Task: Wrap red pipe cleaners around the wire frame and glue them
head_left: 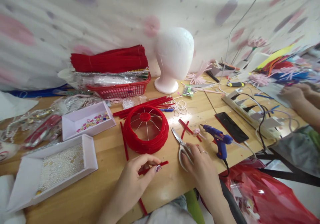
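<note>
Pinching a thin red fuzzy craft stick (pixel 153 167) just in front of the round red wire ring (pixel 146 128) on the wooden bench (pixel 100 190), the left hand (pixel 136 174) has its fingers closed on this light, bendy thing, best held near its middle, while the right hand (pixel 200 165) rests with fingers loosely curled on the silver scissors (pixel 182 147).

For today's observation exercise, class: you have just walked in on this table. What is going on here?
A person sits at a wooden table doing craft work. The left hand pinches a short red stick, while the right hand rests on the handles of the scissors. A red wrapped ring lies just beyond, with a blue glue gun to the right. Another person's hands work at the far right.
</note>
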`<state>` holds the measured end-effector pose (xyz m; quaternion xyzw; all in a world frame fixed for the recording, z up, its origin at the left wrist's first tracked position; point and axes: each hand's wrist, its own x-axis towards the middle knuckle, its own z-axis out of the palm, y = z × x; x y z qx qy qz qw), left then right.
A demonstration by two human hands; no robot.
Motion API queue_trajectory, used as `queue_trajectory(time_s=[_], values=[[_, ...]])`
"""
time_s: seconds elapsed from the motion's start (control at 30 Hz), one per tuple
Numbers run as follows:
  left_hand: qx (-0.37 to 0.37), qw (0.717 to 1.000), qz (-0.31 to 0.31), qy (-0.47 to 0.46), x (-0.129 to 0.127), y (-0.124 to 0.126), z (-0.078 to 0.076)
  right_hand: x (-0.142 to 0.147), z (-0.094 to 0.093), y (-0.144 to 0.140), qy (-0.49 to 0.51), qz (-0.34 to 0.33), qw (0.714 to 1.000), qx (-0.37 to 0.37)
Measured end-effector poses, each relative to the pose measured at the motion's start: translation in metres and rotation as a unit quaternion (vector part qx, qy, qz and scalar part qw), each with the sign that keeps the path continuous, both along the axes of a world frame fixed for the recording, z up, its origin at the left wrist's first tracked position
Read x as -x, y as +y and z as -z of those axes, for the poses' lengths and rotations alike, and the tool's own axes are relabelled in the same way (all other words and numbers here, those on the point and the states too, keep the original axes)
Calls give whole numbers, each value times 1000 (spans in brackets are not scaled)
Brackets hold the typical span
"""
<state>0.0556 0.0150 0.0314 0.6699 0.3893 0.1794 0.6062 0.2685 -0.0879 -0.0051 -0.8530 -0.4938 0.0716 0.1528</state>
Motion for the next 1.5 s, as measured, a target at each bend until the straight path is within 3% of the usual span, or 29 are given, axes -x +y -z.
queue_trajectory(time_s=[0.1, 0.23, 0.37, 0.53, 0.6, 0.67, 0.77, 0.87, 1.07, 1.23, 1.5], values=[[15, 1000, 1, 2, 2, 1, 4, 1, -8, 3, 15, -13, 1000, -9], [25, 999, 12, -16, 3, 2, 6, 15, -31, 5, 156, -24, 979, -128], [-6, 999, 13, -40, 0, 0, 5, 37, -43, 5, 384, -101, 905, -154], [15, 997, 5, -74, 3, 0, 4, 47, -26, 6, 601, -39, 785, -147], [40, 996, 6, -78, 7, 1, 4, 45, -22, 7, 619, -1, 765, -176], [59, 995, 4, -80, 10, 1, 5, 44, -24, 7, 618, 15, 763, -187], [75, 992, -33, -95, 10, -1, 6, 44, -26, 8, 637, -10, 752, -170], [96, 988, -37, -112, 6, -6, 7, 52, -15, 9, 676, -13, 716, -173], [81, 989, 18, -120, 12, -5, 12, 66, 25, 14, 752, 25, 606, -256], [124, 986, 78, -79, 27, -1, 8, 63, 32, 18, 761, 27, 587, -275], [93, 979, 174, -45, 30, 6, -13, 68, 26, 22, 796, -23, 544, -266]])
